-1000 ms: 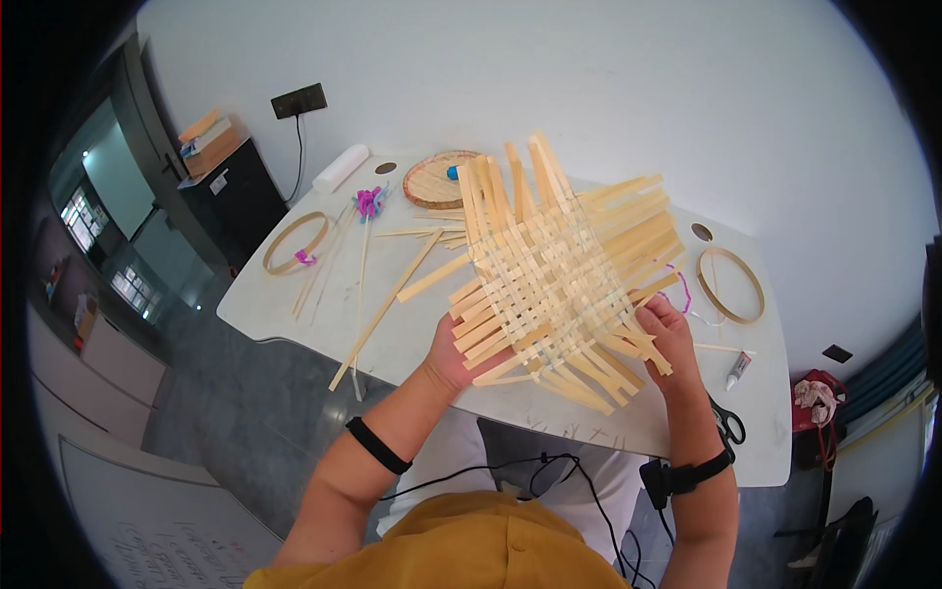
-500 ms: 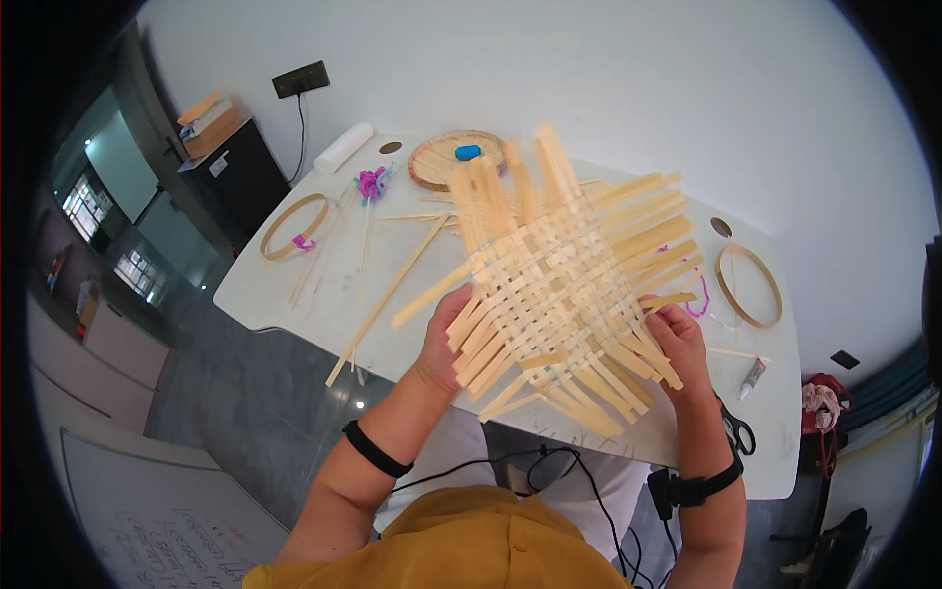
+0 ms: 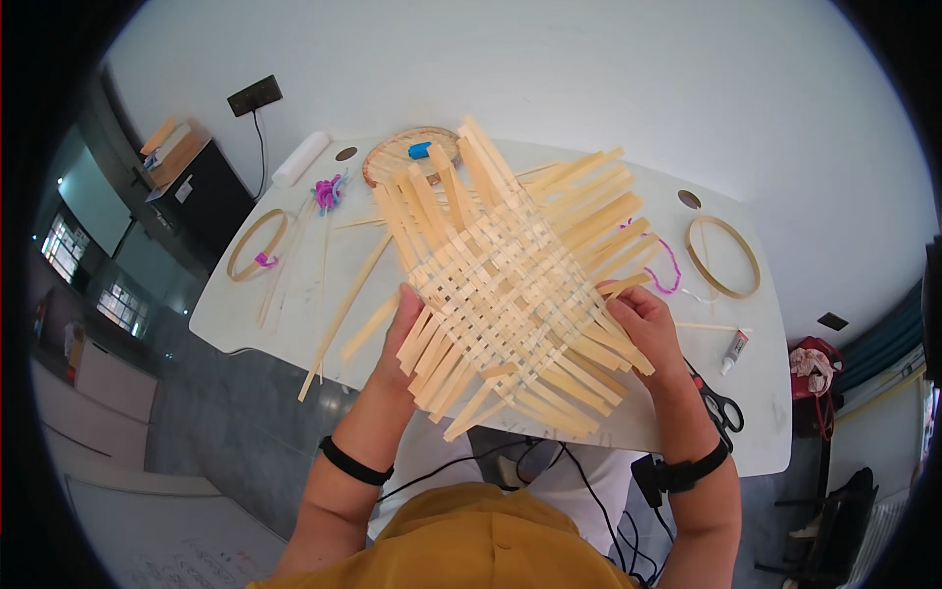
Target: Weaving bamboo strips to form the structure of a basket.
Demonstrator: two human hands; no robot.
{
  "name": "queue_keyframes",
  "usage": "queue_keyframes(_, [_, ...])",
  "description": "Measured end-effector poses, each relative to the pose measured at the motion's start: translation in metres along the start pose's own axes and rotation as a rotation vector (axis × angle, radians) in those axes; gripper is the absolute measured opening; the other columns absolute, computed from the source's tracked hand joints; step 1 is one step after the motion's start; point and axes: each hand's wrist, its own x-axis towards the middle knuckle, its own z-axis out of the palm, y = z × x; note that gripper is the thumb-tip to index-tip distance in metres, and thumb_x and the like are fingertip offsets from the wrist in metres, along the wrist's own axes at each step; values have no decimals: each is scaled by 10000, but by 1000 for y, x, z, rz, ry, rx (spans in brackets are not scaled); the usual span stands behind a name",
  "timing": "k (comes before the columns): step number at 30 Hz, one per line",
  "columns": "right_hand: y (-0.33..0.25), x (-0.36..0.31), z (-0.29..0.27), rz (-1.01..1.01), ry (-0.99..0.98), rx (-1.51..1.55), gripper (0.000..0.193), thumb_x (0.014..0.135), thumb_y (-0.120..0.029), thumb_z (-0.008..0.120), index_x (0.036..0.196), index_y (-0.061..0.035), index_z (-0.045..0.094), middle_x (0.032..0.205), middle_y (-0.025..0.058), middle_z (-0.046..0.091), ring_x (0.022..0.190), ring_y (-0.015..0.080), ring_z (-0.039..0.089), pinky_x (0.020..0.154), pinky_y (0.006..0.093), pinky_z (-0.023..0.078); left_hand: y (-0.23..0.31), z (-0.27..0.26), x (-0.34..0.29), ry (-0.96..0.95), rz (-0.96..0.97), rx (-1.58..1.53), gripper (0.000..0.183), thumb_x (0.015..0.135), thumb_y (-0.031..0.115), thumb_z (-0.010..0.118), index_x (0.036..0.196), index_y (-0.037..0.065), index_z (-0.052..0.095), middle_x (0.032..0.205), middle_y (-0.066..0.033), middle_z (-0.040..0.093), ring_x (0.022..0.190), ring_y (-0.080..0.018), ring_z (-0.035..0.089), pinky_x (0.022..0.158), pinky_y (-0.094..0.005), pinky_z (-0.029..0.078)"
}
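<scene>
Raised over the table's front edge is a woven bamboo-strip mat (image 3: 515, 285), its loose strip ends fanning out on all sides. My left hand (image 3: 400, 334) grips its left edge, the fingers hidden behind the strips. At the right edge my right hand (image 3: 648, 324) pinches the mat, thumb in front and other fingers curled behind. The weave in the middle is tight with small gaps, and thin pale bluish lines run along its borders. One short strip end (image 3: 498, 371) is folded over near the bottom.
On the white table (image 3: 294, 319) lie bamboo hoops (image 3: 724, 257), a round woven tray (image 3: 371, 169) with a blue roll (image 3: 420, 150), purple pipe cleaners (image 3: 329, 191), long bamboo strips (image 3: 343, 319), a glue tube (image 3: 735, 351) and black scissors (image 3: 721, 407). Black cables (image 3: 579, 471) hang before my lap.
My view has shifted to the right, so the table and its contents appear further left. Both hands still hold the mat, which is tilted slightly differently.
</scene>
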Motion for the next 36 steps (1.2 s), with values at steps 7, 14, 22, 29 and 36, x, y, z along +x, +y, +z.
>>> queue_keyframes(7, [5,-1,0,-3,-18,35,197,914,-52,532,1074,12,627,929,38,659,808,79,609,721,225,491,10,-10,7,77,-84,38,491,916,291,477,1299,-16,479,1205,-160,601,1078,-262,605,917,-373,496])
queue_keyframes(14, [-4,-9,9,-26,-72,-66,236,890,-46,576,1118,13,597,1017,57,650,912,97,596,789,250,485,6,-10,1,7,-121,105,460,912,274,467,1248,-37,521,1154,-167,626,1039,-251,623,905,-350,494])
queue_keyframes(22, [10,-1,4,-52,45,-7,206,902,-81,618,1076,27,639,977,49,673,858,96,606,757,250,486,-3,-18,-6,-65,-79,138,830,894,631,432,1426,8,300,1387,-142,450,1263,-226,465,1056,-358,386])
queue_keyframes(29, [18,3,-1,-109,112,-4,184,906,-76,619,1051,28,660,965,53,685,827,85,606,744,241,484,-2,0,-2,-117,-55,419,731,835,347,618,1406,-7,329,1364,-154,471,1248,-254,479,1043,-360,395])
queue_keyframes(36, [16,2,1,-125,93,10,183,905,-74,618,1050,30,661,968,52,686,831,84,606,742,243,484,4,-10,-3,41,-162,131,645,826,220,548,1384,-40,356,1335,-181,498,1206,-275,519,1024,-360,407])
